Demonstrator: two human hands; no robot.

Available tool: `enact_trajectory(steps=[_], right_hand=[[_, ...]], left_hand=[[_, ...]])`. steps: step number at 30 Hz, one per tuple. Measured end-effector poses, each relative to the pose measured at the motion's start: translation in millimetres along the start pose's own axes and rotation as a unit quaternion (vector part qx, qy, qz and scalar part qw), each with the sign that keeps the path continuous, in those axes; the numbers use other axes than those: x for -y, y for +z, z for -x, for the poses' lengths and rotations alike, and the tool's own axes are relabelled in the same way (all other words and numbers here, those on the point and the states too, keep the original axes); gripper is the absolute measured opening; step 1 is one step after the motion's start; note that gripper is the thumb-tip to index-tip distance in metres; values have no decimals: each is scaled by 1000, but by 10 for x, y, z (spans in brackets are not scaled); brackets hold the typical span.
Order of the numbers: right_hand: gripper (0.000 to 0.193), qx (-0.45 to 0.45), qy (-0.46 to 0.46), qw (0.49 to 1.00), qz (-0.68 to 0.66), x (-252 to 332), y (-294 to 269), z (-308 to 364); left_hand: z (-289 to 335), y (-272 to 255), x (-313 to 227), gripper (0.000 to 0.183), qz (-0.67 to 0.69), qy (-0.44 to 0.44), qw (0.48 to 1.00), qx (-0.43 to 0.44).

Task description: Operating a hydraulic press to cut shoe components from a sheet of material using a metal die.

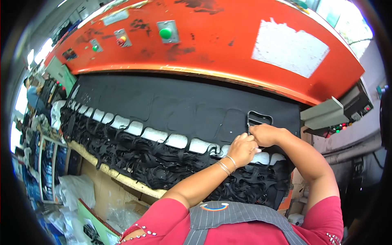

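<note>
A metal cutting die (260,114), an open frame with rounded corners, stands on the black sheet material (179,100) toward the right end of the table. Closed around the near side of the die is my right hand (267,134). Just left of it and touching it, my left hand (241,150) has its fingers pinched together; what they hold is hidden. A row of white rounded pieces (177,141) runs along the sheet, passing beneath my left hand. Tangled black offcut strips (151,163) are heaped along the near edge, under my left forearm.
Above the table's far side spans a red press beam (204,49) with green and red buttons (165,33). A control box (355,106) with small lights stands at right. Racks (49,167) and plastic bags (77,190) fill the left. Farther off at left is another person (34,94).
</note>
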State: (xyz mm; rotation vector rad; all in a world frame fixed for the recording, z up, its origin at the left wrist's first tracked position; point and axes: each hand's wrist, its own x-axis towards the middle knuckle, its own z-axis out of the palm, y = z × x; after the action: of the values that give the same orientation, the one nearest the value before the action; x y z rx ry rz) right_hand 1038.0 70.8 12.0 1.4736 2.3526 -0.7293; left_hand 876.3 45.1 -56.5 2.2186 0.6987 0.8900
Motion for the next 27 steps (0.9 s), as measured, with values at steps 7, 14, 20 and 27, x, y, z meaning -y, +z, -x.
enact_trajectory(steps=[7,14,20,27], right_hand=[[35,28,-38,997,-53,-200,-225,113],[29,-43,-122,991,28,-24,-428,253],[49,-162,-184,945,217,-223,-513,172],[14,-386,-157,887,200,-721,-424,-162]], left_hand=[[-205,61,-129,15,107,48,988,-100],[-32,-39,-147,15,23,-11,1000,2],[-117,-66,-289,15,6,13,1000,-17],[-202,19,61,69,184,-125,965,-136]])
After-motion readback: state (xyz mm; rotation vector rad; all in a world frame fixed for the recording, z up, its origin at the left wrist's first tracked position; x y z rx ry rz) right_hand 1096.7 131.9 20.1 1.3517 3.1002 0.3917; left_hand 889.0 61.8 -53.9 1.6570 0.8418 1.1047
